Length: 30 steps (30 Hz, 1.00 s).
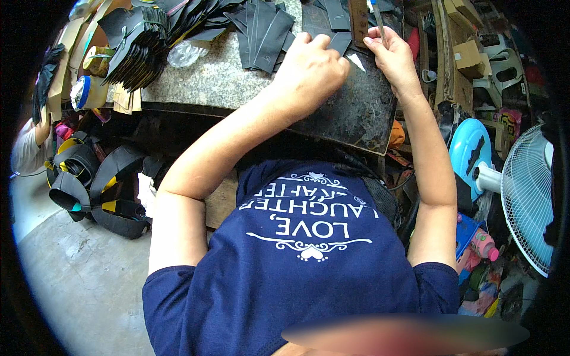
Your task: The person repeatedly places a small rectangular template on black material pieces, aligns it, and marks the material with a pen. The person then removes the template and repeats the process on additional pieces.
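My left hand [312, 74] is over the worktable [208, 89], its fingers curled down and closed. What it holds or presses, if anything, is hidden beneath it. Black flat cut pieces [261, 35] lie fanned out just beyond it, and more black pieces [329, 21] lie to its right. At the right end of the table my right hand [395, 62] pinches a slim stick-like tool [379, 24] with a blue and white part at its far end. A brown strip [359, 24] lies beside that tool, and a small white pointed scrap [356, 62] is between my hands.
Stacked black pieces [139, 44], a crumpled clear plastic bag [187, 53] and a blue-rimmed jar [89, 92] are at the table's left. Black and yellow curved pieces [101, 184] sit on the floor below. A fan [528, 199] and a blue round object [469, 151] stand at the right.
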### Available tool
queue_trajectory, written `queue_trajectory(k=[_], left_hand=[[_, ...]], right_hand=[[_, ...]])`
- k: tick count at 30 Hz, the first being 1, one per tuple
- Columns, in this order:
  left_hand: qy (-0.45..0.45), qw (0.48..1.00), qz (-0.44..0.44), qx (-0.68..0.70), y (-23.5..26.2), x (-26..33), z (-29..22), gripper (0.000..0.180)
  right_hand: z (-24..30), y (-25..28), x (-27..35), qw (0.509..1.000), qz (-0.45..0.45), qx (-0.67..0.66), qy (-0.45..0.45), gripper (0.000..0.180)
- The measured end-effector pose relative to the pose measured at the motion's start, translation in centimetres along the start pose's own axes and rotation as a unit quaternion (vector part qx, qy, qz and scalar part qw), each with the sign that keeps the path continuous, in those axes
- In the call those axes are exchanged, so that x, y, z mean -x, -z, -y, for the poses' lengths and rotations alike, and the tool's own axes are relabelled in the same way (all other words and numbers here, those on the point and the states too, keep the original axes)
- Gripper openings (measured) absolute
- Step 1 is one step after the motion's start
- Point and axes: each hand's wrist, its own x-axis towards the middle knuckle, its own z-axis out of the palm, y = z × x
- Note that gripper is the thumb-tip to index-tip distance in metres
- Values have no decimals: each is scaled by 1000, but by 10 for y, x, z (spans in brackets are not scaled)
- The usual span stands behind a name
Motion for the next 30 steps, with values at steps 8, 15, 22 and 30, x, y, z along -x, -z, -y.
queue_trajectory(k=[8, 15, 22, 30], left_hand=[[-48, 978, 39, 201, 11, 12, -25, 23], [-74, 993, -95, -19, -11, -3, 13, 29], [43, 996, 32, 64, -37, -34, 37, 20], [203, 901, 37, 382, 16, -16, 49, 16]], right_hand=[[8, 13, 8, 994, 33, -95, -39, 19], [-12, 21, 10, 991, 18, -127, -29, 16], [-4, 26, 25, 991, 30, -132, 8, 13], [40, 24, 45, 990, 76, -122, 5, 13]])
